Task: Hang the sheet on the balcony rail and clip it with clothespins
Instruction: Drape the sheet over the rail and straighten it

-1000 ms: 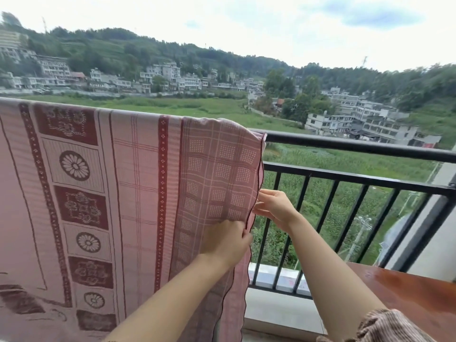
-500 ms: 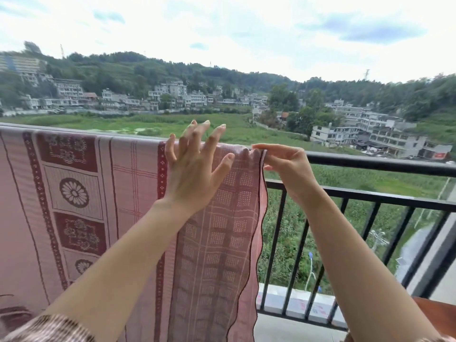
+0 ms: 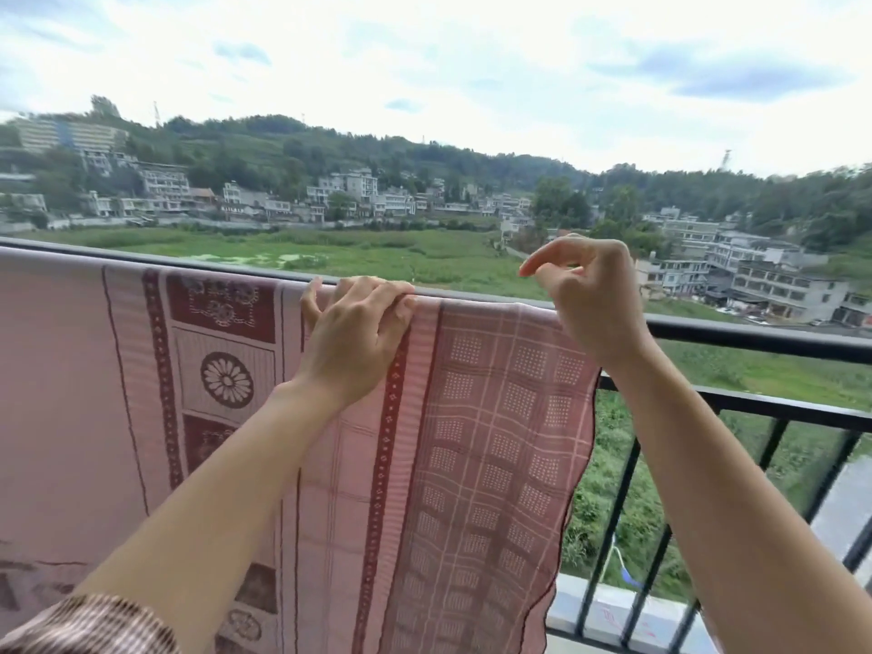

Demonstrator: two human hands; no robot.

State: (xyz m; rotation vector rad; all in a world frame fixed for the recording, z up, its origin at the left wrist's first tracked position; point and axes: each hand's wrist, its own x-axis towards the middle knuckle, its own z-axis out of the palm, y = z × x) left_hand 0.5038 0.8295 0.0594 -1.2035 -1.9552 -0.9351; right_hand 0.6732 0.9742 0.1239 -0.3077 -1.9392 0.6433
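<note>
Reaching forward with both bare forearms, checked sleeve cuff at bottom left corner. Left hand palm-down on sheet, fingers curled over top of balcony rail, pressing fabric against it; whether fabric is pinched cannot be told. Right hand raised just above sheet's right corner, fingers bent loosely with thumb and forefinger close together, holding nothing visible, not clearly touching cloth. Pink and maroon sheet draped over rail, hanging down inner side, covering railing from left edge to about centre; checked border panel at right, floral medallions at left. Bare black bars showing right of sheet's hanging edge. Beyond railing, green field, then white multi-storey buildings, wooded hills and cloudy sky farthest back.
</note>
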